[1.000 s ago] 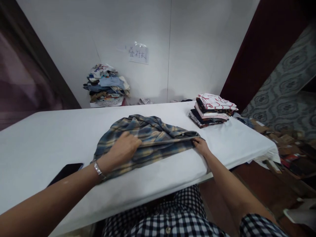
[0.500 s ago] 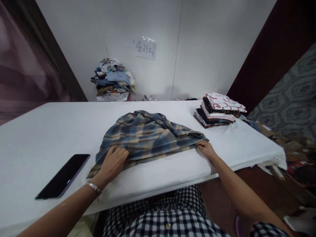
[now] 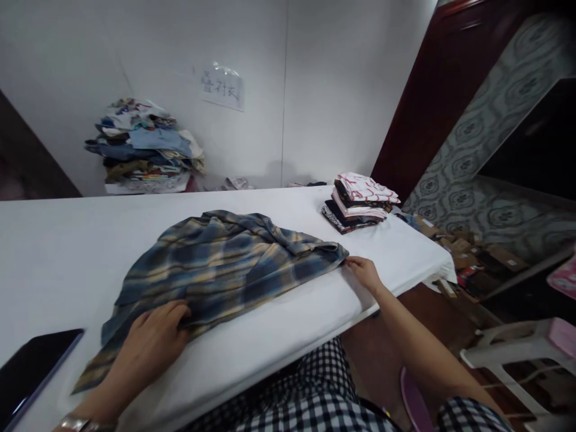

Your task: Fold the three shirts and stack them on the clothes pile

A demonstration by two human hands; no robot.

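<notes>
A blue, grey and yellow plaid shirt (image 3: 220, 261) lies spread and bunched on the white-covered table, with creases along its far side. At its right-hand corner, my right hand (image 3: 363, 271) pinches the cloth between thumb and fingers. My left hand (image 3: 157, 333) is on the near left edge of the shirt, its fingers curled together over the fabric; their tips are partly hidden. To the left of that hand a dark phone (image 3: 36, 372) lies on the table.
A stack of folded clothes (image 3: 360, 204) stands at the table's far right. Beyond the back edge rises a tall clothes pile (image 3: 148, 144), left of a paper sign (image 3: 222, 89) on the wall. Boxes (image 3: 463, 249) and a white plastic stool (image 3: 508, 354) are off to the right.
The view has turned right and come closer, so the table things appear further left. Both hands remain at the shirt's near edge, the right at its corner.
</notes>
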